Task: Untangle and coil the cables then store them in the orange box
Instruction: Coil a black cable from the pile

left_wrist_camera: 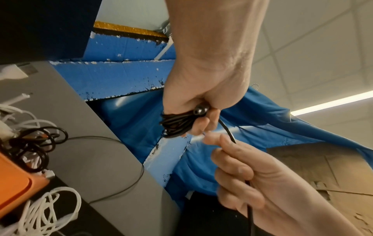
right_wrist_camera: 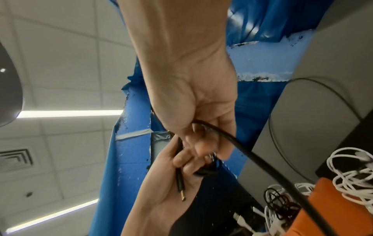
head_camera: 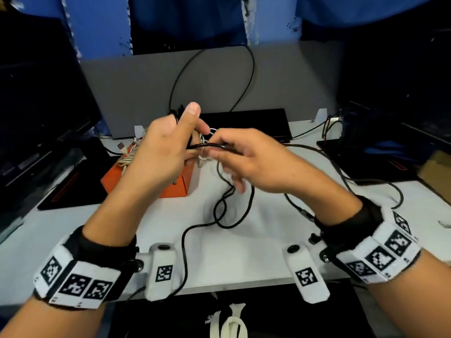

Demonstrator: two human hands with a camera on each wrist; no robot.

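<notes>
My left hand [head_camera: 170, 147] is raised over the orange box [head_camera: 170, 189], its fingers curled round a small coil of black cable [left_wrist_camera: 175, 124]. The cable's gold-tipped plug [right_wrist_camera: 181, 191] lies across that palm. My right hand [head_camera: 234, 154], just right of the left, pinches the same black cable [right_wrist_camera: 242, 148] close to the coil. The loose length [head_camera: 219, 211] trails down over the white table and off its front edge. White and black cables [left_wrist_camera: 30, 143] lie bundled in the orange box [left_wrist_camera: 14, 183], and a white cable [right_wrist_camera: 353, 167] lies tangled by the box [right_wrist_camera: 327, 199].
A grey partition [head_camera: 146, 89] stands behind the box, with a thin black wire [head_camera: 252, 69] looping over it. A black flat device [head_camera: 256, 123] lies at its foot. A dark monitor [head_camera: 36, 93] stands left, and a cardboard box [head_camera: 436, 167] far right.
</notes>
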